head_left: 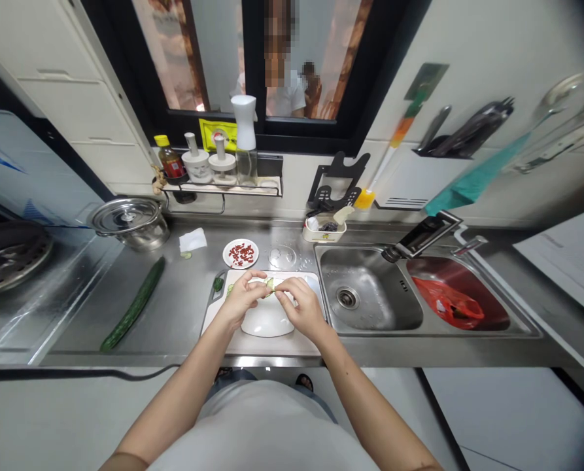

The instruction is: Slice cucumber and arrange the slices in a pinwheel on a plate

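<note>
Over a white plate [267,322] on a cutting board [301,348], my two hands meet with their fingertips together. A thin pale-green cucumber slice [271,284] is pinched between them. My left hand [245,297] holds its left side, and my right hand [301,306] grips its right side. More slices lie partly hidden behind my left hand. A dark green cucumber end [218,284] rests at the board's upper left corner. Behind the board is a small white plate of red pieces [241,254]. A whole cucumber [133,304] lies on the steel counter to the left.
A double sink [370,294] with a faucet [422,237] is on the right, a red bag [448,304] in its far basin. A lidded pot [131,222] and white tissue [192,240] stand back left. A small container [324,232] sits behind the board, below hanging utensils.
</note>
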Demonstrator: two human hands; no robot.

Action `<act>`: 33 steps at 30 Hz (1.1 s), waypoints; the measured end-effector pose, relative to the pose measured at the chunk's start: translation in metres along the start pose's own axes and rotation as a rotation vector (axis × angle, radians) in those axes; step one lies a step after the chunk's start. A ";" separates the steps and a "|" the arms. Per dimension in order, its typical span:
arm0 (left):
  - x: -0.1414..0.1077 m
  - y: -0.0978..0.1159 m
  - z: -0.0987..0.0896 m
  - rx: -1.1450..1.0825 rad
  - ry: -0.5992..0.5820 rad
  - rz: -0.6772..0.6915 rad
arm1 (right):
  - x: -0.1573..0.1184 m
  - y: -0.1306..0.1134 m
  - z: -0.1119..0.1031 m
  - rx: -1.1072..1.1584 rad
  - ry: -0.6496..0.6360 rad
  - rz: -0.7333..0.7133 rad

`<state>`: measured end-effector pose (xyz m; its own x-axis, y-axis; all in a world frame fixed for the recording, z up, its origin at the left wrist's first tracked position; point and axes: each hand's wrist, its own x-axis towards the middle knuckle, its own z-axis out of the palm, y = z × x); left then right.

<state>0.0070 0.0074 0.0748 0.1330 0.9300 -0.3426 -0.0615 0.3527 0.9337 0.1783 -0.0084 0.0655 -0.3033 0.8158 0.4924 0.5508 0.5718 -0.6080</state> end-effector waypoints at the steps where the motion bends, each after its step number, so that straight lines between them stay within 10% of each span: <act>1: -0.001 0.001 0.000 0.006 0.007 0.010 | 0.000 -0.001 -0.001 -0.008 -0.009 -0.015; 11: -0.002 -0.003 0.003 -0.016 -0.018 0.242 | 0.005 -0.001 -0.002 -0.090 -0.052 -0.060; 33: 0.032 -0.046 0.019 0.084 -0.006 0.304 | -0.009 0.040 0.013 0.245 -0.060 0.401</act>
<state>0.0327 0.0196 0.0232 0.1266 0.9909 -0.0458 -0.0171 0.0483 0.9987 0.1928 0.0076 0.0286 -0.1524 0.9759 0.1563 0.4365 0.2083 -0.8752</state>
